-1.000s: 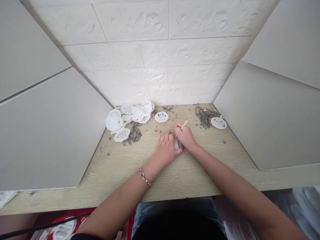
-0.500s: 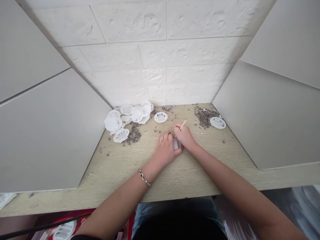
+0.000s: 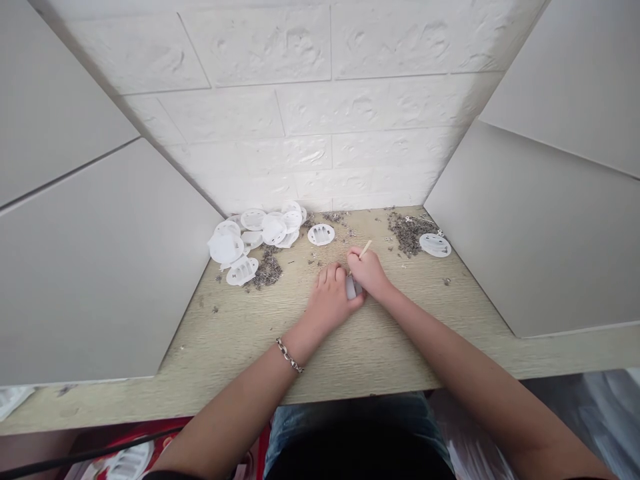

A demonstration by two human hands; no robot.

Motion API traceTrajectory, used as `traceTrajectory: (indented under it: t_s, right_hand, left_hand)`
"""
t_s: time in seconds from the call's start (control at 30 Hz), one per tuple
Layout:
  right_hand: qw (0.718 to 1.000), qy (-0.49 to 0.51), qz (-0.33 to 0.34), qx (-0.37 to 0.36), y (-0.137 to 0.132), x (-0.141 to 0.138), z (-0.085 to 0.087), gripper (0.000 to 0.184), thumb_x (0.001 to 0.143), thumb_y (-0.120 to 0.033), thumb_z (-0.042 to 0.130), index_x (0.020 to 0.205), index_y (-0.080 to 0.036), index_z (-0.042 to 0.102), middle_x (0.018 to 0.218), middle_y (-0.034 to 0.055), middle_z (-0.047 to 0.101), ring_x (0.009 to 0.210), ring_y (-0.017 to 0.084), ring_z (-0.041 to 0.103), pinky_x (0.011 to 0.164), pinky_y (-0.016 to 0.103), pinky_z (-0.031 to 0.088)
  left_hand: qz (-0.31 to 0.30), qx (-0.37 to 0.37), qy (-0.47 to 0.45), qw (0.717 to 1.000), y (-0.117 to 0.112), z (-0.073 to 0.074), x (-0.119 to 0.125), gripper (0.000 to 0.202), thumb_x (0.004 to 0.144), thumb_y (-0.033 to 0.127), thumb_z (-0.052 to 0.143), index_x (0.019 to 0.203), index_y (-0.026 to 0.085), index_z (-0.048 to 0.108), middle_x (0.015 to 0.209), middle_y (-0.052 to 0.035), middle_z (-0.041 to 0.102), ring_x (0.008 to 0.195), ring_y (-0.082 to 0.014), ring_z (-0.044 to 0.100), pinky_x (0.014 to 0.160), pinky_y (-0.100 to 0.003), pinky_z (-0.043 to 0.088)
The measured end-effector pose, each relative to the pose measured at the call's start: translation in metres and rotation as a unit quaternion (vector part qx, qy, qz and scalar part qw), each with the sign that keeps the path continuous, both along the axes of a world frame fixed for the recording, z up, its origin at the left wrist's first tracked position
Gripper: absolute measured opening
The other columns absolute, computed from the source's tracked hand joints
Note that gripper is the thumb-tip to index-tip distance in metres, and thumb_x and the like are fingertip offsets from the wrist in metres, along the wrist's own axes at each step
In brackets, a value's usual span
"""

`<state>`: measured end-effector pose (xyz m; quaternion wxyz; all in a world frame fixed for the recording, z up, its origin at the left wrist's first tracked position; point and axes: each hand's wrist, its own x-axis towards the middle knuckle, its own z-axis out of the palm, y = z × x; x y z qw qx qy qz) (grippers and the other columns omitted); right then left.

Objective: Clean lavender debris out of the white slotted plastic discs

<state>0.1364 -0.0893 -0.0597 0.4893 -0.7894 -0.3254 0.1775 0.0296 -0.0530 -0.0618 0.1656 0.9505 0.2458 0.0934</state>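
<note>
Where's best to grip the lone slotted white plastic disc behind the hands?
Pinch the rim of the slotted white disc from above, coming from the near side. It lies flat on the wood-grain desktop, apart from the heap of white discs, so its edge looks free all round, while the slotted centre offers little to hold.

Pretty bright, even light on my feed; it looks like soft daylight, though I can't pick out where it comes from; the white brick wall (image 3: 280, 113) nearly washes out; shadows under the left hand (image 3: 327, 300) and right hand (image 3: 369, 272) are faint and soft; no real glare on the table (image 3: 240, 333); the wide lens bends the grey side panels (image 3: 100, 267) at the edges; the dark lap (image 3: 357, 453) goes almost black; slightly soft overall.
</note>
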Motion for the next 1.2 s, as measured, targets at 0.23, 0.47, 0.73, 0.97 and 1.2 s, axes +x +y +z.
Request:
traceTrajectory:
  t_s: [0.23, 0.47, 0.73, 0.97, 1.2]
  right_hand:
    - [1.0, 0.001, 0.005, -0.001, 0.0002, 0.0003, 0.0003, 0.016, 0.066, -0.019, 0.032, 0.052, -0.016, 0.038, 0.048, -0.0031, 0.037, 0.05, 0.01, 0.036, 0.049, 0.021, 0.025]
    - [1.0, 0.006, 0.008, -0.005, 0.0008, 0.0013, 0.0004, 0.016, 0.067, -0.019, 0.032, 0.051, -0.016, 0.036, 0.048, -0.0032, 0.035, 0.049, 0.009, 0.035, 0.048, 0.021, 0.025]
    - [1.0, 0.011, 0.009, -0.015, 0.0012, 0.001, 0.0023, 0.017, 0.067, -0.019, 0.032, 0.05, -0.016, 0.036, 0.046, -0.0032, 0.036, 0.048, 0.009, 0.035, 0.047, 0.021, 0.025]
    - [1.0, -0.005, 0.015, -0.006, 0.0012, 0.0019, -0.0002, 0.018, 0.066, -0.018, 0.032, 0.049, -0.016, 0.035, 0.045, -0.0034, 0.035, 0.047, 0.009, 0.035, 0.047, 0.021, 0.025]
    - [1.0, -0.019, 0.011, -0.012, 0.0022, 0.0019, -0.0007, 0.018, 0.067, -0.019, 0.032, 0.049, -0.016, 0.034, 0.045, -0.0034, 0.034, 0.048, 0.008, 0.033, 0.047, 0.021, 0.024]
  left_hand:
    - [0.001, 0.002, 0.004, 1.0, 0.0006, -0.0006, 0.0005, 0.053, 0.072, 0.045, 0.049, 0.111, 0.011, 0.04, 0.121, -0.011, 0.042, 0.114, -0.0247, 0.036, 0.098, -0.04, 0.029]
    - [-0.001, -0.003, 0.006, 1.0, 0.0008, 0.0009, 0.0008, 0.052, 0.072, 0.044, 0.049, 0.111, 0.011, 0.04, 0.121, -0.0109, 0.042, 0.114, -0.0256, 0.037, 0.098, -0.04, 0.03]
    - [-0.002, 0.006, -0.004, 1.0, 0.0008, -0.0011, 0.0002, 0.051, 0.071, 0.045, 0.049, 0.109, 0.012, 0.041, 0.12, -0.0112, 0.043, 0.112, -0.0259, 0.038, 0.096, -0.041, 0.031]
    - [-0.002, 0.002, 0.004, 1.0, 0.0005, 0.0007, 0.0004, 0.051, 0.072, 0.044, 0.05, 0.109, 0.011, 0.041, 0.12, -0.0109, 0.043, 0.113, -0.0252, 0.037, 0.098, -0.04, 0.03]
    - [-0.004, 0.001, 0.0, 1.0, 0.0006, 0.0008, 0.0002, 0.05, 0.072, 0.044, 0.05, 0.109, 0.011, 0.041, 0.12, -0.011, 0.042, 0.114, -0.0249, 0.036, 0.099, -0.04, 0.029]
